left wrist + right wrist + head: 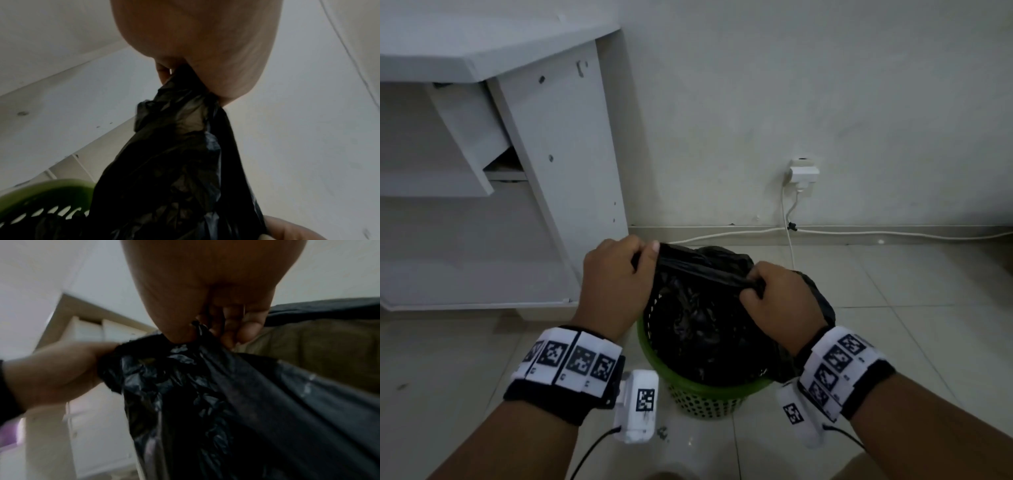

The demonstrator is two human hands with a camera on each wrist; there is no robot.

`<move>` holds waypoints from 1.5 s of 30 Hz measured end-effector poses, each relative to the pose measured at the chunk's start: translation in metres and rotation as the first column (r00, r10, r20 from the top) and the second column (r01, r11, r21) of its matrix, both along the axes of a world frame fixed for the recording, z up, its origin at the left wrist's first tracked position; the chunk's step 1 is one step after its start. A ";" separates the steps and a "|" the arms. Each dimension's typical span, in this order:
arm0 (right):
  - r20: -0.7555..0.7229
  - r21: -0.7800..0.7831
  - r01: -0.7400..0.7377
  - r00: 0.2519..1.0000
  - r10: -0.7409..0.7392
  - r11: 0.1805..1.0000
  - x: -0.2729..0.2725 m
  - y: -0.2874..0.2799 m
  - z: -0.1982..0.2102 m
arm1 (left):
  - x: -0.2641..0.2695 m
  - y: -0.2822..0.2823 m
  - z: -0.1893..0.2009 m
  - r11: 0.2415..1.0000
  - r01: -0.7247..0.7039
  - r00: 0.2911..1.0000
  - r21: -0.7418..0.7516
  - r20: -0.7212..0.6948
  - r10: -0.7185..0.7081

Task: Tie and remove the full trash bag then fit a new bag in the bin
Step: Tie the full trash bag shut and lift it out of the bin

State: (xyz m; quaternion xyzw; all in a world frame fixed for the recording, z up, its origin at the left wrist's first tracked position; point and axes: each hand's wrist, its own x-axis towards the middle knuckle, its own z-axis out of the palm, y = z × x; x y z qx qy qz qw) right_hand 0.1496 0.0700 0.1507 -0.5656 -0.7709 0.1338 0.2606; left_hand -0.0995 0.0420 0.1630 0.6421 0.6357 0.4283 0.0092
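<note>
My left hand (616,274) pinches the far-left edge of the black trash bag (698,315); my right hand (777,298) grips its bunched right edge. The bag sits inside the green bin (709,394), its mouth stretched between both grips.

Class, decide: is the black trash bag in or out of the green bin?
In: black bag sits inside the bin; both hands grip its gathered top.

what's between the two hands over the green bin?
A taut gathered strip of the black plastic trash bag spans from left hand to right hand; clearest in head view.
</note>
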 end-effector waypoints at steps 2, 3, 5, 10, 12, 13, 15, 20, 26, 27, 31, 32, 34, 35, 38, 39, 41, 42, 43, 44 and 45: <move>-0.163 -0.037 0.025 0.986 -0.030 0.999 0.002 0.003 0.000 | 0.000 0.001 -0.002 0.994 -0.102 0.994 -0.025 -0.049 0.101; -0.223 -0.030 0.023 0.974 -0.029 0.999 0.001 0.003 0.003 | 0.003 -0.001 -0.001 0.987 -0.158 0.985 -0.006 -0.064 0.157; -0.281 0.011 -0.028 0.959 0.030 1.000 -0.005 0.004 0.014 | 0.017 -0.007 0.002 0.986 -0.139 0.989 0.089 -0.047 0.144; -0.265 0.142 -0.206 0.934 0.238 0.968 -0.021 0.002 0.041 | 0.057 -0.016 0.014 0.953 0.303 0.953 0.029 0.022 -0.303; -0.251 0.165 -0.226 0.932 0.262 0.960 -0.019 0.003 0.043 | 0.058 -0.011 0.012 0.953 0.304 0.951 0.018 0.052 -0.304; -0.228 0.164 -0.231 0.937 0.265 0.959 -0.015 0.003 0.041 | 0.056 -0.008 0.011 0.961 0.273 0.959 0.040 0.070 -0.275; -0.131 0.134 -0.217 0.963 0.234 0.967 -0.004 0.004 0.032 | 0.048 -0.005 0.009 0.975 0.213 0.963 0.056 0.157 -0.219; -0.041 0.035 -0.066 0.997 0.067 0.997 0.026 0.012 0.009 | 0.029 -0.001 0.001 0.997 0.079 0.971 -0.023 0.227 -0.072; -0.249 0.033 -0.090 0.964 0.095 0.995 0.024 0.017 0.038 | 0.043 0.000 -0.001 0.997 0.029 1.000 -0.072 0.009 -0.028; -0.251 0.056 -0.112 0.960 0.122 0.992 0.021 0.015 0.047 | 0.051 -0.003 0.005 0.995 0.073 0.996 -0.075 0.063 -0.068; -0.258 0.173 -0.195 0.937 0.235 0.965 0.011 0.006 0.073 | 0.082 -0.011 0.028 0.944 0.315 0.934 -0.093 0.209 -0.291; -0.258 0.191 -0.194 0.936 0.240 0.962 0.012 0.006 0.073 | 0.085 -0.011 0.030 0.946 0.316 0.930 -0.072 0.220 -0.294; -0.223 0.197 -0.164 0.953 0.207 0.967 0.017 0.010 0.066 | 0.083 -0.009 0.031 0.964 0.263 0.931 -0.030 0.270 -0.245; -0.182 0.188 -0.140 0.968 0.175 0.972 0.023 0.013 0.059 | 0.079 -0.007 0.030 0.975 0.219 0.936 -0.021 0.286 -0.204; -0.059 0.107 -0.050 0.997 0.057 0.993 0.046 0.021 0.037 | 0.059 -0.002 0.025 0.997 0.077 0.955 -0.007 0.287 -0.072; -0.051 0.077 -0.027 0.998 0.031 0.997 0.052 0.022 0.032 | 0.053 -0.001 0.024 0.999 0.045 0.957 -0.020 0.288 -0.037; -0.083 0.048 -0.009 0.996 0.013 0.999 0.059 0.023 0.030 | 0.047 0.001 0.022 0.995 0.020 0.974 -0.094 0.229 0.002; -0.103 0.045 -0.007 0.995 0.012 0.999 0.059 0.023 0.033 | 0.045 0.002 0.021 0.993 0.005 0.985 -0.120 0.175 0.016; -0.132 0.044 -0.007 0.991 0.013 0.999 0.058 0.022 0.038 | 0.045 0.003 0.019 0.992 -0.007 0.992 -0.126 0.121 0.023; -0.167 0.049 -0.014 0.986 0.022 0.999 0.056 0.022 0.044 | 0.048 0.003 0.018 0.993 -0.008 0.996 -0.117 0.084 0.017; -0.195 0.062 -0.027 0.980 0.038 0.998 0.054 0.021 0.052 | 0.052 0.003 0.019 0.995 0.020 0.997 -0.101 0.071 -0.012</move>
